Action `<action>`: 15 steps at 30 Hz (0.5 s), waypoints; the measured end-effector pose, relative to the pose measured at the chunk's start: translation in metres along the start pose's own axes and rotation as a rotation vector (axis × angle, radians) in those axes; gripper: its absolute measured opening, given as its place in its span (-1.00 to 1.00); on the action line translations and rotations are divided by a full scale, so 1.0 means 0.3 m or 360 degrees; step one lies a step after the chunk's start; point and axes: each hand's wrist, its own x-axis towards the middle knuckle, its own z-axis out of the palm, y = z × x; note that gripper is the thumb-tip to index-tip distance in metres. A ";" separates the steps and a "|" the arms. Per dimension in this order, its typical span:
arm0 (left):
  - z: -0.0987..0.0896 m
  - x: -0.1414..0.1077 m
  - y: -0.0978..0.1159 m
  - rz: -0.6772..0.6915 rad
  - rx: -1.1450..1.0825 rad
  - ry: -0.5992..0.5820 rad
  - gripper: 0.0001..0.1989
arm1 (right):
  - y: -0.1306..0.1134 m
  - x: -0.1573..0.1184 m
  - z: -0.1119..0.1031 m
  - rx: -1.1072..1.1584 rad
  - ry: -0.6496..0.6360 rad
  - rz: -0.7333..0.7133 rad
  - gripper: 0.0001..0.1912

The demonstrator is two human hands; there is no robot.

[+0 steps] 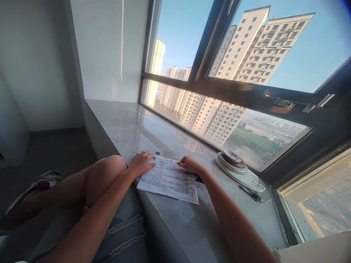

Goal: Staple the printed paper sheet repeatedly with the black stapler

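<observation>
The printed sheet (170, 182) is lying flat on the glossy window sill (186, 223), its lower left corner reaching the sill's front edge. The person's left hand (142, 163) is resting at the sheet's upper left corner, palm down, the fingers slightly spread and the thumb extending onto the paper. The right hand (189, 164) is bearing on the upper right edge with its fingers curling inward; whether it is pinching the paper cannot be told from this view. A dark object (198, 178) is showing beside the right wrist, mostly hidden by the forearm. A small dark piece (157, 153) is sitting just beyond the sheet, near the left hand. Farther to the right, a stack of plates (233, 166) is standing by the window frame (236, 89), and a dark cord with a ring (253, 196) is lying just beside it. The person's bent knee (113, 165) is leaning near the sill's edge
</observation>
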 end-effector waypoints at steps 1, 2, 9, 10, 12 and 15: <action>0.000 0.000 0.000 0.0001 0.0002 0.0005 -0.61 | -0.002 0.001 0.004 -0.0027 0.0001 -0.0001 -0.51; 0.001 0.000 0.001 0.0003 0.0004 0.0009 -0.62 | -0.004 0.002 0.008 -0.0050 0.0002 0.0000 -0.51; -0.003 -0.002 0.007 0.0006 0.0022 0.0009 -0.63 | -0.012 0.003 0.023 -0.0169 0.0022 0.0038 -0.52; -0.003 -0.002 0.008 0.0007 0.0024 0.0012 -0.63 | -0.014 0.001 0.021 -0.0188 0.0025 0.0040 -0.52; -0.003 -0.002 0.009 0.0008 0.0029 0.0014 -0.63 | -0.018 -0.004 0.018 -0.0228 0.0032 0.0033 -0.52; -0.002 -0.002 0.010 0.0005 0.0036 0.0015 -0.63 | -0.025 -0.010 0.017 -0.0298 0.0055 0.0018 -0.54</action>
